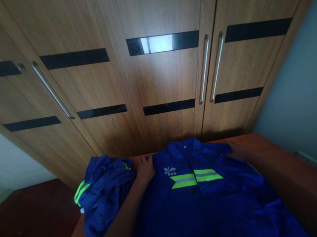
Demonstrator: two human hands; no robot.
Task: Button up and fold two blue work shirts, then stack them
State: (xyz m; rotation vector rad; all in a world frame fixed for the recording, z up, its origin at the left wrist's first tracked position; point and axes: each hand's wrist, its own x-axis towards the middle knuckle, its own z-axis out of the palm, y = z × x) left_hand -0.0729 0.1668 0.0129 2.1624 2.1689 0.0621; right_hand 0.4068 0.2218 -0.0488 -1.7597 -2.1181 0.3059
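A blue work jacket (201, 200) with neon yellow-green and grey reflective chest stripes lies spread flat, front up, collar pointing away from me. My left hand (145, 169) rests on its left shoulder, fingers pressed flat on the cloth. On the jacket's right shoulder lies my right hand (237, 151), also flat on the fabric. Neither hand grips anything I can make out.
A crumpled pile of blue garments (106, 197) with neon trim sits at the left of the brown table (278, 151). Wooden wardrobe doors (159, 77) with long metal handles (204, 68) stand just behind. A pale wall (309, 99) is on the right.
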